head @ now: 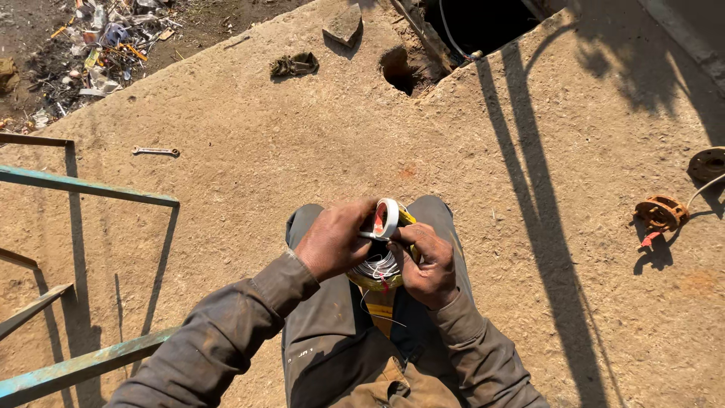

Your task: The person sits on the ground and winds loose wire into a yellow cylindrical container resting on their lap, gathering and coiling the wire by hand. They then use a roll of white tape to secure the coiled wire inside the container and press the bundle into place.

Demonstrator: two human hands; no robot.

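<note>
My left hand (pixel 332 240) grips a white roll of tape (pixel 387 217) with a red inner core, held up over my lap. My right hand (pixel 429 264) pinches the tape's edge just beside the roll and rests against a yellow object wound with thin white wire (pixel 380 269) that sits between my knees. Both hands touch at the roll. A yellow strip (pixel 380 308) hangs down below the wire coil. My grey trousers and brown sleeves frame the hands.
A wrench (pixel 155 151) lies on the sandy concrete slab at left. A teal metal railing (pixel 83 189) stands at far left. A dark hole (pixel 400 69) and open pit lie ahead. Rusty flanges (pixel 659 213) sit at right; a glove (pixel 294 65) lies beyond.
</note>
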